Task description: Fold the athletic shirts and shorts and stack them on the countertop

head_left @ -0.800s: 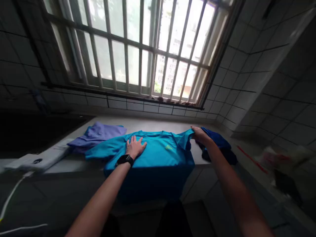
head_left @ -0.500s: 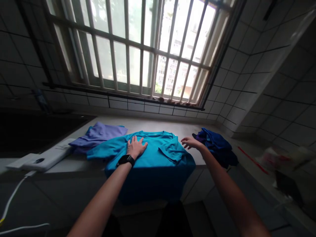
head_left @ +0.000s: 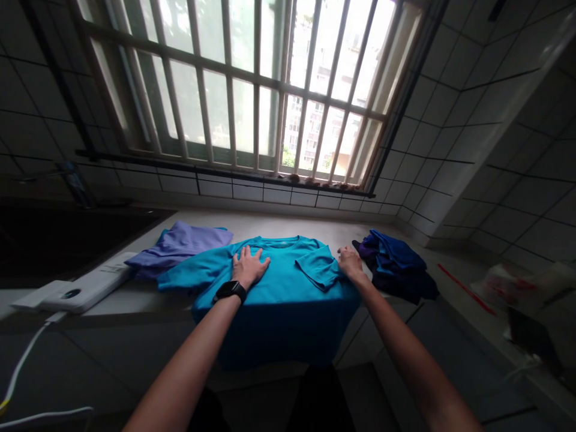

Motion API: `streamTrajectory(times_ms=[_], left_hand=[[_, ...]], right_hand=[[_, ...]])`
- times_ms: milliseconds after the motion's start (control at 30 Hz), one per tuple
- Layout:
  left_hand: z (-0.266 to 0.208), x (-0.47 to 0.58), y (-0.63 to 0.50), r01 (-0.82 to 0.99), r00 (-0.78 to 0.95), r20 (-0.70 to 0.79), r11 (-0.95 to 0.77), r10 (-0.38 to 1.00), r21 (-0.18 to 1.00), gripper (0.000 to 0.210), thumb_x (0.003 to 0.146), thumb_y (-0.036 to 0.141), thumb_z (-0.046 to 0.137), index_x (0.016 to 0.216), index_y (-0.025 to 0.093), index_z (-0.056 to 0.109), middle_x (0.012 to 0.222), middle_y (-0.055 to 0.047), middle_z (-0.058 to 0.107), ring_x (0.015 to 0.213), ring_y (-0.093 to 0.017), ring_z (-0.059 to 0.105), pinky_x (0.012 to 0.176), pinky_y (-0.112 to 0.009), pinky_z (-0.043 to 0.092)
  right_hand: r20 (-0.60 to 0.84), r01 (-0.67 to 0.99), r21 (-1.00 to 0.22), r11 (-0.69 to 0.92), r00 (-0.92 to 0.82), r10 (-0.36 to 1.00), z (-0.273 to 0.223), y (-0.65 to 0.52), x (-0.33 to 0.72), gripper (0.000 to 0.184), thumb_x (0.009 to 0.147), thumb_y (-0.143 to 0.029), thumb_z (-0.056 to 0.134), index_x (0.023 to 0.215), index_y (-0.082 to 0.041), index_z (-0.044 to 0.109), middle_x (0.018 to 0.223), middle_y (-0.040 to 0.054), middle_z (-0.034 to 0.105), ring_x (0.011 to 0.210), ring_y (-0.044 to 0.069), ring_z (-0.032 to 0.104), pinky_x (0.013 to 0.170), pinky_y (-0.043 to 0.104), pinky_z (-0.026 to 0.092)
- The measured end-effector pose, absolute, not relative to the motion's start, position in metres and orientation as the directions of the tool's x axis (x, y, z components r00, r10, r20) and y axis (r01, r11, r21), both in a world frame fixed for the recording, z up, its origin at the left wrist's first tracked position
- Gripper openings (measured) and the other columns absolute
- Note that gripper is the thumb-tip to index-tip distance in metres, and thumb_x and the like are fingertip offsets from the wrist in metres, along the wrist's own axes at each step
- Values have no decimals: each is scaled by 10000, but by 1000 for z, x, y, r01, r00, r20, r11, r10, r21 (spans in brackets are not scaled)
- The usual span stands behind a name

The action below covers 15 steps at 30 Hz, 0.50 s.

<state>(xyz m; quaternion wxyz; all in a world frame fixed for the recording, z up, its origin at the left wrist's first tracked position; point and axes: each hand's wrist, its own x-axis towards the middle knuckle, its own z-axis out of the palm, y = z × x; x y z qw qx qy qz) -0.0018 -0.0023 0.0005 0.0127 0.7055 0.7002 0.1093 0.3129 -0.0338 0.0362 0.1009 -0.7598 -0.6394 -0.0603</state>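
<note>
Teal shirt (head_left: 281,287): I see it laid on the pale counter (head_left: 310,226), collar towards the window (head_left: 243,120).
Left hand (head_left: 251,268): fingers spread wide, palm down on the cloth, gripping nothing.
Right hand (head_left: 350,262): fingers curled at the shirt's side edge; I cannot tell whether they pinch fabric.
Folded sleeve (head_left: 317,267): lies inward; I judge a careless tug beside it could crease or reopen it.
Hanging lower part (head_left: 279,336): its weight could drag everything forward if the left hand lifts.
Outstretched sleeve (head_left: 193,270): appears to touch the purple garment (head_left: 193,240); pulling could disturb both.
</note>
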Motion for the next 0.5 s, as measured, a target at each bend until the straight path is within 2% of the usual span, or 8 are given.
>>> streamTrajectory(times_ms=[133,233,300,400,500], left_hand=[[2,-1,-3,986,-4,123,-16,992,165,660,1008,536,341,1561,209,495,1678,-178,360,1561,-366,304,1237,-530,260],[4,-1,-5,986,-2,127,-19,992,165,652,1009,532,347,1556,213,503,1675,-170,371,1558,-365,313,1237,-529,266],[5,-2,-6,986,-2,124,-19,992,168,654,1009,530,346,1559,211,498,1676,-175,366,1560,-361,311,1240,-523,264],[5,-2,-6,984,-6,118,-15,993,177,661,1007,530,346,1565,207,490,1681,-176,357,1563,-359,304,1247,-518,254],[3,-2,-5,983,-7,129,-17,992,184,660,1003,532,351,1560,210,499,1680,-167,364,1561,-365,304,1247,-524,253]], right_hand=[[80,989,-150,-7,19,997,30,-38,300,423,979,-363,627,1369,-201,655,1318,129,673,1178,250,650,941,269,471],[74,985,-171,35,-22,997,32,-38,292,349,978,-293,618,1310,-225,698,1295,98,694,1162,235,655,930,257,467],[127,990,-136,-20,38,991,37,-37,295,313,994,-206,542,1233,-217,743,1281,116,697,1146,246,658,927,280,466],[235,977,-40,-211,214,948,45,-34,308,362,980,-101,458,1132,-160,781,1262,194,684,1171,300,636,962,353,459],[242,957,-25,-288,286,927,47,-34,319,384,957,-70,458,1184,-134,760,1300,223,652,1196,312,617,986,373,460]])
